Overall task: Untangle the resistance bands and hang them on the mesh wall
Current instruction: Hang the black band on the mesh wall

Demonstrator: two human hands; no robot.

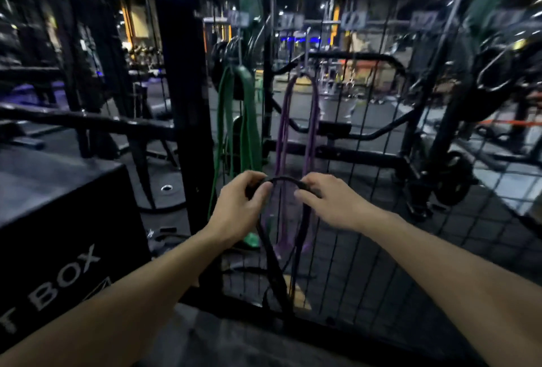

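A black resistance band [272,255] hangs as a long loop in front of the black mesh wall [378,138]. My left hand [239,205] grips the top of the loop on its left side. My right hand [328,199] pinches the same top arc on its right side. The loop's lower part drops toward the floor between my forearms. A purple band [311,120] hangs on the mesh just behind the black one. A green band [249,120] hangs to its left, near the black post.
A black plyo box [61,237] with white lettering stands at lower left. A thick black upright post [190,108] borders the mesh on its left. Gym racks and weight plates [451,185] stand beyond the mesh. Dark floor tiles lie to the right.
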